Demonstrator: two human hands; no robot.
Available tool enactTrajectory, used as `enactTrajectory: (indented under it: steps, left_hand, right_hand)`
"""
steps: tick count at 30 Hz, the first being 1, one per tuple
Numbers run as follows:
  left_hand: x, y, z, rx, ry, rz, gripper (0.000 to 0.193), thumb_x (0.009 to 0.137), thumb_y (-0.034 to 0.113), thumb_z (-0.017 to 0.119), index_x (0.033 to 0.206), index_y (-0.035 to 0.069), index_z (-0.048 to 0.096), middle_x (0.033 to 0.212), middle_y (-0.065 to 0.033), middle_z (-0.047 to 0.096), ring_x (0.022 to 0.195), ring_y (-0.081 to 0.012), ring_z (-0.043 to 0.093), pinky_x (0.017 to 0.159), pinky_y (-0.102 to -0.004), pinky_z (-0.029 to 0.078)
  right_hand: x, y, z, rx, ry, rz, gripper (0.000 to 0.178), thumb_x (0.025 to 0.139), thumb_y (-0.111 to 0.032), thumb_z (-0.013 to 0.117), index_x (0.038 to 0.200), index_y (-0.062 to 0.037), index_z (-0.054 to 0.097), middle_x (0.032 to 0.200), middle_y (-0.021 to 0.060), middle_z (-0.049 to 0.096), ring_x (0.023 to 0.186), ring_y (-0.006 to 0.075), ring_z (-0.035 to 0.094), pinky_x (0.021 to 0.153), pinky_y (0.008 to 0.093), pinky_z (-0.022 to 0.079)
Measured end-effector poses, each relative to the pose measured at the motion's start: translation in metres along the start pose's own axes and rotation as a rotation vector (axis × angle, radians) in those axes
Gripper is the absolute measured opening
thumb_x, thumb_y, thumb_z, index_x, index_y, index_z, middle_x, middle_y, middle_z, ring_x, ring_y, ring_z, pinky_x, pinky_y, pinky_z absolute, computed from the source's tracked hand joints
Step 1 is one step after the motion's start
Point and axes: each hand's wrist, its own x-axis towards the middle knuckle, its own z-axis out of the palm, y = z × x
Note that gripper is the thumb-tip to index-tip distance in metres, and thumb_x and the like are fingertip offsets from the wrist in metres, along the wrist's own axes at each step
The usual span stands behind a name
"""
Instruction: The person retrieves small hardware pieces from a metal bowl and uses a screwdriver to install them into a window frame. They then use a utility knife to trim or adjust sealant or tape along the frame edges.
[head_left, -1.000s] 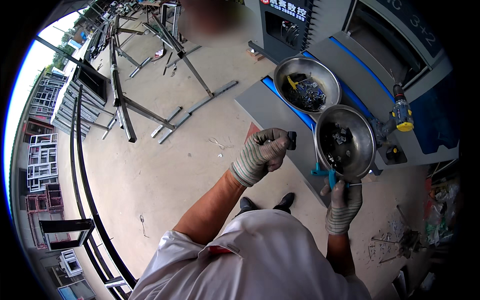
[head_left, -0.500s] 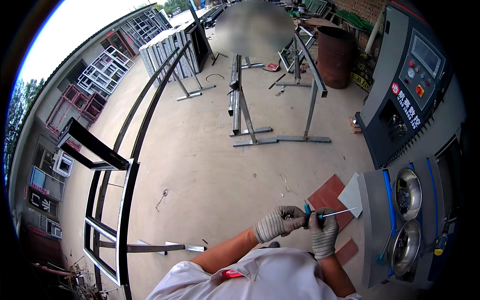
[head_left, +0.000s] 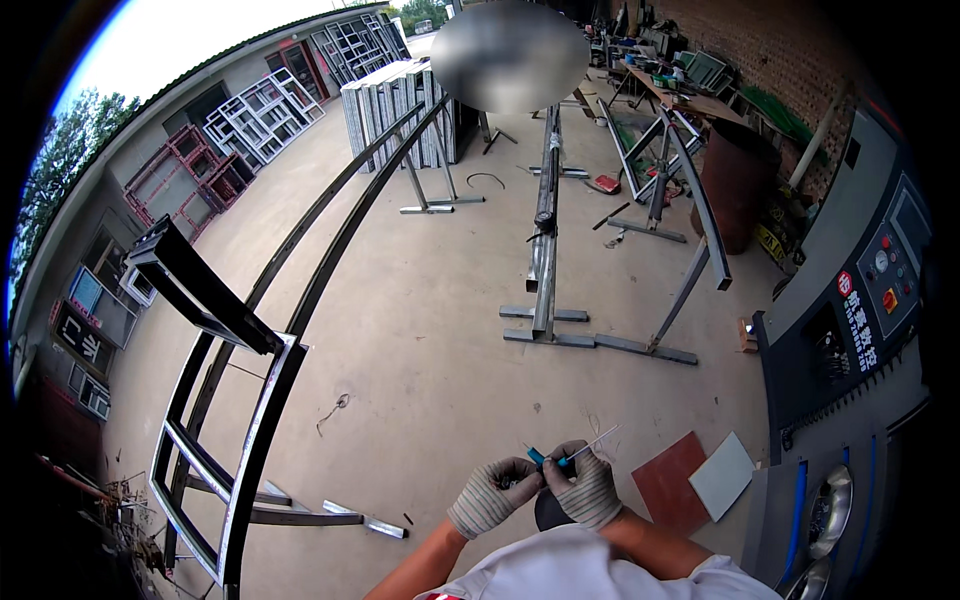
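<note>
Both my hands wear striped, light-grey work gloves and meet close together in front of my body. My right hand (head_left: 585, 490) is closed on a screwdriver (head_left: 537, 457) with a teal and dark handle. Its thin bright shaft sticks out up and to the right. My left hand (head_left: 490, 498) is curled beside it, fingertips close to the handle. Small dark pieces show in that curled palm, too small to name. The gloves partly hide the handle.
A welded metal frame (head_left: 238, 470) stands on long rails at left. Steel stands (head_left: 548, 325) carry bars ahead. Red (head_left: 672, 482) and pale (head_left: 722, 476) square plates lie on the floor at right, by a machine cabinet (head_left: 850, 300) and a metal bowl (head_left: 832, 512).
My view has turned right-to-left in the scene's layout: frame and stands sit further right, the bowls lower at the edge. My hands remain together, screwdriver still held.
</note>
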Motion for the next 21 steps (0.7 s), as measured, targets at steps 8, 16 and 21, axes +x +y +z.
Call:
enactTrajectory:
  steps: [8,16,21]
  left_hand:
    - [0.056,0.028,-0.089,-0.066,0.337,0.018,0.024,0.097,0.020,0.073,0.107,-0.002,0.073,0.096,-0.0049,0.074,0.091,-0.0097,0.065,0.081,-0.0263,0.053]
    - [0.042,0.044,-0.199,-0.154,0.664,0.020,0.025,0.097,0.020,0.072,0.108,-0.003,0.073,0.099,-0.0080,0.076,0.094,-0.0129,0.069,0.087,-0.0290,0.056]
    - [0.013,0.059,-0.297,-0.140,0.965,0.085,0.018,0.096,0.020,0.073,0.103,0.004,0.076,0.085,-0.0005,0.072,0.068,-0.0027,0.055,0.056,-0.0200,0.044]
  right_hand:
    - [0.143,-0.015,0.080,0.041,-0.291,-0.143,0.021,0.090,-0.013,0.076,0.104,-0.0048,0.062,0.077,0.0115,0.071,0.067,0.0226,0.072,0.063,0.0348,0.058]
    - [0.226,-0.052,0.188,0.268,-0.676,0.025,0.019,0.100,-0.018,0.067,0.106,-0.0007,0.061,0.079,0.0079,0.072,0.073,0.0138,0.072,0.068,0.0291,0.059]
    - [0.248,-0.050,0.263,0.320,-0.825,0.106,0.026,0.107,-0.024,0.058,0.110,0.0015,0.063,0.086,0.0090,0.073,0.080,0.0129,0.072,0.073,0.0281,0.059]
